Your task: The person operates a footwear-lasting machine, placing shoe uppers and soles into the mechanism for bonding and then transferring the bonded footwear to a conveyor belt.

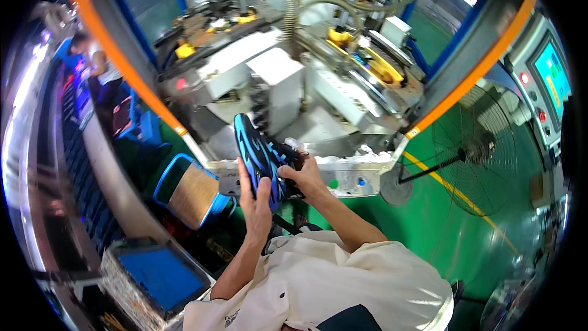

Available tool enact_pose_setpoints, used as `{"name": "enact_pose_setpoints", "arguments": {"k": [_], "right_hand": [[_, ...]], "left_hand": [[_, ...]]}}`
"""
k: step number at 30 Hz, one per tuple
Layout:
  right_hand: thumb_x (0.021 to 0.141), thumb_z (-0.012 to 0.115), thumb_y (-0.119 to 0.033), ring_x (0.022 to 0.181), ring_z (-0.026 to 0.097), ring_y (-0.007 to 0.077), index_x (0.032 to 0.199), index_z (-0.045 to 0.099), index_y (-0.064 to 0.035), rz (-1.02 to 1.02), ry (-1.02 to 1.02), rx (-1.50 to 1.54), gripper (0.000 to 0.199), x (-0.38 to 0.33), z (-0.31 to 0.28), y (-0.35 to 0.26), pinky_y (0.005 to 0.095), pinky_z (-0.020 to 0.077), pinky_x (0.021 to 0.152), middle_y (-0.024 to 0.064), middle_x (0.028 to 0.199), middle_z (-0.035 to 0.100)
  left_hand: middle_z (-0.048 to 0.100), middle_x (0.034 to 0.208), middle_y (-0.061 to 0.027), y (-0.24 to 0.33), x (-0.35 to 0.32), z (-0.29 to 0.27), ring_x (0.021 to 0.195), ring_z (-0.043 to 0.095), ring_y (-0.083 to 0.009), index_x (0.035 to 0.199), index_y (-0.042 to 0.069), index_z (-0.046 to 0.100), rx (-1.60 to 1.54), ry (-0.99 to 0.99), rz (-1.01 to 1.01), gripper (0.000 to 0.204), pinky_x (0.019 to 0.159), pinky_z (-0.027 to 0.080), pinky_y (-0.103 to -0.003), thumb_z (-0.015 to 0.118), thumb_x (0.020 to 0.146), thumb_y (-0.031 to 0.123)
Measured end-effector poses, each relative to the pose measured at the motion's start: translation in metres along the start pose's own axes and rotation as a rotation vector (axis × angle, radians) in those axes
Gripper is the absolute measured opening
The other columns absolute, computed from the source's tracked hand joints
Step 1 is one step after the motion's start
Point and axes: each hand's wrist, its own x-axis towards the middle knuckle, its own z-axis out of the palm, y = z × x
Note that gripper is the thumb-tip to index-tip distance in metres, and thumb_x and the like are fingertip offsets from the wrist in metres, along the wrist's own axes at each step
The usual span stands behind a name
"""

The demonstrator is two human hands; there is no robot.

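A black sneaker [252,147] with blue and purple patterning is in both hands in front of the machine's near edge. Its toe points up and away, and the sole faces left. My left hand [256,205] grips it from the left near the heel, thumb against the side and fingers along the sole. On the other side, my right hand [307,179] is closed on the upper near the laces and collar, with the thumb on top. The right fingertips are hidden behind the shoe.
The machine [275,67] ahead has white blocks, hoses, yellow parts and orange-edged posts. A lit control panel [548,79] and floor fan [478,147] stand right. To the left are a wooden-seated stool [193,193], blue-topped box [162,276], conveyor [79,165] and another person [104,67].
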Motion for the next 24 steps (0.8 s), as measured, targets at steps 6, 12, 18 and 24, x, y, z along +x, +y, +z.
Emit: {"name": "enact_pose_setpoints", "arguments": {"k": [6,12,18,24], "right_hand": [[0.066,0.076,-0.005,0.072,0.056,0.0093,0.107,0.056,0.0008,-0.273,0.353,0.093,0.046,0.031,-0.115,-0.04,0.024,0.0471,0.066,0.0025,0.084,0.062],[0.065,0.073,0.001,0.091,0.058,0.0147,0.12,0.049,-0.0005,-0.46,0.648,0.013,0.059,0.054,-0.216,-0.063,0.0275,0.0459,0.083,0.0054,0.104,0.059],[0.069,0.072,-0.002,0.107,0.053,0.0199,0.125,0.044,0.0052,-0.463,0.875,-0.217,0.064,0.041,-0.235,-0.086,0.0325,0.0401,0.097,0.0125,0.117,0.054],[0.067,0.067,0.006,0.096,0.057,0.0157,0.121,0.048,0.0048,-0.384,0.885,-0.384,0.057,0.096,-0.241,-0.107,0.0282,0.0469,0.085,0.0098,0.11,0.059]], "left_hand": [[0.031,0.143,-0.0189,-0.043,0.045,0.074,0.132,0.031,-0.0247,0.143,-0.003,0.02,0.241,-0.512,-0.068,0.064,0.109,0.022,-0.034,0.05,0.094,0.027],[0.056,0.117,-0.0065,-0.109,0.202,0.177,0.103,0.051,-0.0131,0.134,-0.005,0.039,0.187,-0.368,-0.266,0.067,0.09,0.038,-0.026,0.059,0.088,0.04],[0.052,0.123,-0.0258,-0.233,0.355,0.255,0.112,0.053,-0.0362,0.127,-0.008,0.037,0.853,-0.056,-0.12,0.074,0.096,0.042,-0.041,0.071,0.076,0.033],[0.059,0.107,-0.0243,-0.228,0.403,0.218,0.097,0.06,-0.0377,0.114,-0.004,0.045,1.002,-0.026,-0.233,0.05,0.085,0.049,-0.042,0.066,0.076,0.02]]}}
